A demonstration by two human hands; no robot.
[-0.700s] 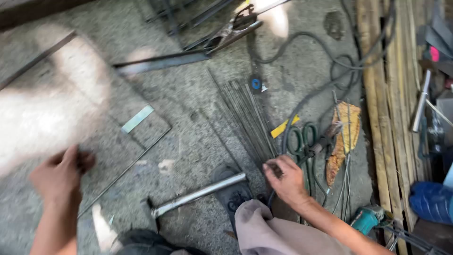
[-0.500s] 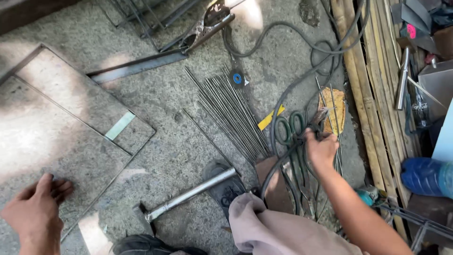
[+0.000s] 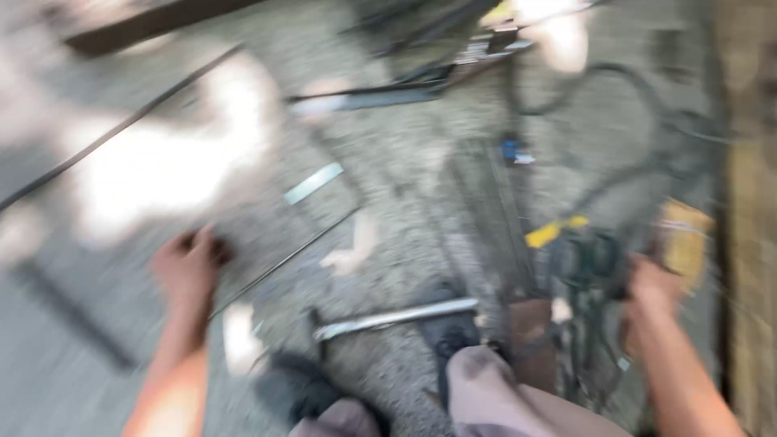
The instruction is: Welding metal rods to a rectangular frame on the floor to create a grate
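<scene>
Heavy motion blur across the whole view, edges smeared. Nearest the camera, bent knees in greyish-mauve cloth (image 3: 502, 396) and a dark shoe (image 3: 295, 392) at the bottom edge. Just beyond, a hammer (image 3: 396, 317) lying flat on the rough grey concrete floor (image 3: 388, 202), pale metal handle running left to right, dark head at the left end. On the left, left hand (image 3: 188, 271) pressed down on the floor, fingers curled loosely, nothing visibly held, a thin dark rod (image 3: 283, 263) passing just beside it on a slant. On the right, right hand (image 3: 651, 287) reaching into a dark tangle of tools, right at a pair of green-handled shears (image 3: 587, 259); touching or gripping, cannot tell through the blur, and how far open, cannot tell either. Shears a dark green smear, looped handles barely readable, blades lost among the dark shapes below. Beside them a yellow strip (image 3: 554, 233) to the left and a yellow-brown patch (image 3: 686, 239) to the right. Further out, a bundle of thin grey rods (image 3: 494, 210) fanned on the floor, a small blue thing (image 3: 510, 150) at its far end, a pale flat metal strip (image 3: 314, 183) to the left. Farthest, a long flat bar (image 3: 364, 97), looping black cable (image 3: 615, 121), and bamboo-coloured poles (image 3: 745, 162) down the right edge.
</scene>
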